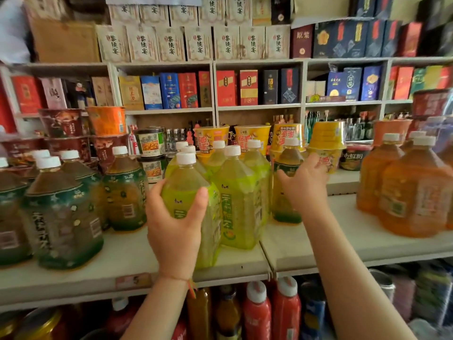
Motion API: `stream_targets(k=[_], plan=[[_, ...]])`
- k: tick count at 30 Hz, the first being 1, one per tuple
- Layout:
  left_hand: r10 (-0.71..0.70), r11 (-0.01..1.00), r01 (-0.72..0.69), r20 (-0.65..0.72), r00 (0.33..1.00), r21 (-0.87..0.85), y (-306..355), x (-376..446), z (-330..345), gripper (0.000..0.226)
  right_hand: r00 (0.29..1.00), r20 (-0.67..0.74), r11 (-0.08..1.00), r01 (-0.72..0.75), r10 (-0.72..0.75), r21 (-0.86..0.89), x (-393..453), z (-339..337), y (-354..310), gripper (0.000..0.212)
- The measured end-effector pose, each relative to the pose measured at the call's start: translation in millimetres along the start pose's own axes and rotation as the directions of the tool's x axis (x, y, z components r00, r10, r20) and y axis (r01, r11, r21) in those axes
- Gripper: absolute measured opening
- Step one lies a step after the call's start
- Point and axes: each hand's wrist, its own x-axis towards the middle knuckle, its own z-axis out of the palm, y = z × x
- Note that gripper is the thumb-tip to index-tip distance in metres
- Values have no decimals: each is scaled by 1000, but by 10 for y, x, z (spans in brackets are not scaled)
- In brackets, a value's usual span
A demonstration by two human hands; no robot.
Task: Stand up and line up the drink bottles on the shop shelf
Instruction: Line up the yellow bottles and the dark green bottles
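The left hand (175,224) grips the front yellow-green plastic drink bottle with white cap (188,192), fingers and thumb curled round its shoulder; the bottle stands upright at the front edge of the pale shop shelf (318,244). The right hand (305,186) wraps the dark-green-labelled amber bottle (285,182), upright, just beside the green bottles.

We note clear glossy plastic on the yellow-green bottle (188,192) at six o'clock, its white cap (186,158) smooth and matt. The shelf board (343,244) looks matt, painted; boxes (171,42) at twelve o'clock appear paperboard.
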Motion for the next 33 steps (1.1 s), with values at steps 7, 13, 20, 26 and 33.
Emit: stream_targets(k=[7,13,20,26,33], plan=[[117,983,-121,36,992,135,67,-111,87,87,998,-10,986,-64,63,-152,210,250,-9,102],[75,993,-82,77,994,82,6,-87,24,91,1000,-26,997,-9,7,-81,181,195,113,90],[47,996,-52,69,997,69,7,-79,36,91,996,-87,995,-8,17,100,12,-33,124,83],[53,996,-60,98,994,62,6,-89,154,83,985,-103,924,165,-137,346,-354,-534,-186,72],[-15,969,139,515,857,-204,-58,3,160,43,944,-12,707,256,-331,659,-898,-905,-714,47]])
